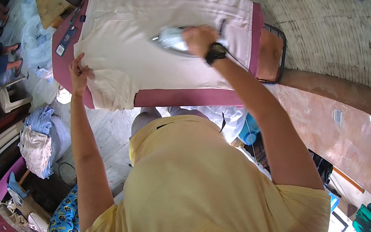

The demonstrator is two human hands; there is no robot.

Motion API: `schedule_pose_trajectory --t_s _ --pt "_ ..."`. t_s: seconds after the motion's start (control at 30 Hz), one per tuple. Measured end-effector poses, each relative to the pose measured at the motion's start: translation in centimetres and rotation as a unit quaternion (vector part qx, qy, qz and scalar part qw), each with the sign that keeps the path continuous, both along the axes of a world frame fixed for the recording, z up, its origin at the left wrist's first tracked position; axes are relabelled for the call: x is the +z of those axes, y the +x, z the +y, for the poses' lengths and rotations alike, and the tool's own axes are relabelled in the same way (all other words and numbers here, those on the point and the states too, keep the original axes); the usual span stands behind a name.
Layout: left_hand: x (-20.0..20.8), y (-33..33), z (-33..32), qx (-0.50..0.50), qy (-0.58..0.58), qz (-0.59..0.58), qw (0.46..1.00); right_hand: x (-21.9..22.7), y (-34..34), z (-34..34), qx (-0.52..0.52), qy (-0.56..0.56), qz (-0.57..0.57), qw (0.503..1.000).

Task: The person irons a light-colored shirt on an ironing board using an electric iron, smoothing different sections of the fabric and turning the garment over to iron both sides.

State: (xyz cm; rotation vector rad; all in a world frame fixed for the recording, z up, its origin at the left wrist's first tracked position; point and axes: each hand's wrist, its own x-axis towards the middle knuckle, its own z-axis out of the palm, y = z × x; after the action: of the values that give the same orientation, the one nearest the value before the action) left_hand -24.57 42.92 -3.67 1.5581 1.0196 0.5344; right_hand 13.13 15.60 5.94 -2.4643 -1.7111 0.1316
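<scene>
A cream-white shirt [132, 41] lies spread over a maroon-covered ironing board [177, 98], its short sleeve [112, 88] near the board's close left side. My right hand [200, 40], with a black watch at the wrist, is wrapped round the handle of a clothes iron [171, 40]. The iron rests on the right half of the shirt, its tip to the left; it is somewhat blurred. At the shirt's left edge, above the sleeve, my left hand [79, 75] touches the fabric with its fingers apart. A dark tag [66, 40] lies beyond that hand.
Past the board's right end is a black metal frame [279, 52] by a curved ledge [324, 86]. Piled clothes [40, 141] and a plastic stool [13, 95] stand left. A blue container [248, 133] sits below the board. Other people are at far left and lower left.
</scene>
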Motion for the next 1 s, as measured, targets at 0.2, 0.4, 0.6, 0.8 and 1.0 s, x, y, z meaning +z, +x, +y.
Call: schedule_pose_trajectory --t_s 0.2,0.4,0.6,0.8,1.0 --pt "0.7 0.8 -0.4 -0.018 0.092 0.069 0.993 3.3 9.7 -7.0 -0.083 -0.076 -0.033 0.993" --pt "0.2 0.2 -0.2 -0.011 0.053 0.060 0.997 2.2 -0.6 4.4 0.005 0.035 0.068 0.997" --pt "1.2 1.2 -0.6 -0.025 0.026 0.041 0.999 2.9 -2.8 7.4 -0.002 0.013 0.077 0.997" --pt "0.3 0.3 -0.1 -0.018 0.050 0.045 0.998 2.7 10.5 -6.7 -0.015 -0.096 0.021 0.995" --pt "0.5 1.3 -0.5 -0.005 0.077 0.018 0.997 1.6 13.1 -11.1 -0.210 -0.058 0.033 0.975"
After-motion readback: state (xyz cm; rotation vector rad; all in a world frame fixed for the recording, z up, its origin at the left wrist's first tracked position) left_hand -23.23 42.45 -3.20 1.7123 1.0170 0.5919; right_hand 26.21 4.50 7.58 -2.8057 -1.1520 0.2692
